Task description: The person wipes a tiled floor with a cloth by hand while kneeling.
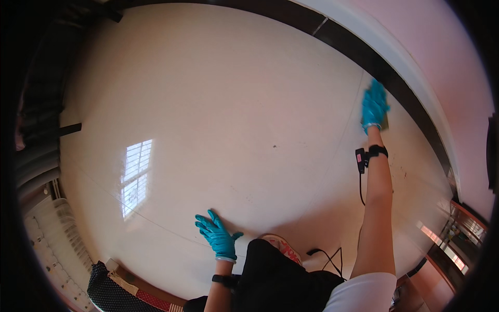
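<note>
My right hand (375, 104), in a teal rubber glove and slightly blurred, lies stretched out on the glossy cream tiled floor (218, 109) close to the dark skirting. Beneath its palm it presses a greenish-brown cloth or pad (385, 123), mostly hidden by the glove. My left hand (219, 238), gloved alike, rests with spread fingers on the floor near my knee, with nothing in it. Faint marks and a small dark speck (275, 146) show on the floor between the hands. Reddish-brown marks (404, 171) lie to the right of my right forearm.
Dark skirting (351, 46) curves along the pink wall (440, 58) at the right. Black furniture legs (70, 129) stand at the left. Patterned fabric (111, 286) lies at lower left. A black cable (331, 259) trails beside my shoe (282, 247). Wooden-edged furniture (440, 269) is at lower right.
</note>
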{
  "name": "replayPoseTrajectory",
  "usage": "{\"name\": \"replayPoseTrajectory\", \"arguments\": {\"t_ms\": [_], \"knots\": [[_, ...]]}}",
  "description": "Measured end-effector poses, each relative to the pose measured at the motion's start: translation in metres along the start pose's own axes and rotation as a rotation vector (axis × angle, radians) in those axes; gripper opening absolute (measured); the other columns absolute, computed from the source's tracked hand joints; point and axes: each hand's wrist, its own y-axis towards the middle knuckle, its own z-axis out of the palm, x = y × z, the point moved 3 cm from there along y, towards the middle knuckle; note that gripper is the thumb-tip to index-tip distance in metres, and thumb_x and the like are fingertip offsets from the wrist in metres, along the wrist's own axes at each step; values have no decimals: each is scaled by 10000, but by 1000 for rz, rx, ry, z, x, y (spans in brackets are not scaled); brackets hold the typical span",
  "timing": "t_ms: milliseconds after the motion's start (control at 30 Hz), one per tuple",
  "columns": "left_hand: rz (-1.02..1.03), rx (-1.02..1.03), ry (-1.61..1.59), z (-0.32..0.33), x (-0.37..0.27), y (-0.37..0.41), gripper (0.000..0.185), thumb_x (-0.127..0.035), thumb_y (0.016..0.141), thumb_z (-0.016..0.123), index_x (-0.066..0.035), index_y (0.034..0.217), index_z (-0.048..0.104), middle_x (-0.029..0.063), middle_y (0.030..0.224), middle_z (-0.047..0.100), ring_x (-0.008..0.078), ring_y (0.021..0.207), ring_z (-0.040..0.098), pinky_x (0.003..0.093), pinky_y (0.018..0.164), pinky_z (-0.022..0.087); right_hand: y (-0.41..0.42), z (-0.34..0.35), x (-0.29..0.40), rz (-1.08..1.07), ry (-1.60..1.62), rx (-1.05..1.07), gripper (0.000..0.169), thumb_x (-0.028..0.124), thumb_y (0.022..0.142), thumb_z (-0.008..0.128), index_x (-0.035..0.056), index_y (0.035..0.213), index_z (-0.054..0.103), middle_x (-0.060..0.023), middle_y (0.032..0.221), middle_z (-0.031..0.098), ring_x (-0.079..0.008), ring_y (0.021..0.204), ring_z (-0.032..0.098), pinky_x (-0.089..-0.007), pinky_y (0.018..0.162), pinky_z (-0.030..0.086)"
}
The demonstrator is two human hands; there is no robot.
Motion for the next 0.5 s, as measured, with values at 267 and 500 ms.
{"name": "replayPoseTrajectory", "arguments": {"t_ms": [267, 500], "knots": [[4, -10, -6, -3, -3, 2, 1596, -454, 432, 983, -111, 1608, -39, 351, 1614, -39, 573, 1465, 130, 599, 1160, 257, -35, 12, 98, -28, -97, -187, 564, 371, 1038, 398, 86, 1524, 369, -130, 1576, 379, -349, 1431, 381, -533, 1182, 274], [-38, -40, 27, 1, 17, -3, 1577, -425, 464, 987, -120, 1607, -55, 350, 1615, -26, 571, 1460, 152, 586, 1162, 259, -123, -80, 545, -698, 262, 138, 502, 425, 946, 521, 199, 1394, 539, -87, 1445, 486, -360, 1365, 406, -703, 1094, 270]]}}
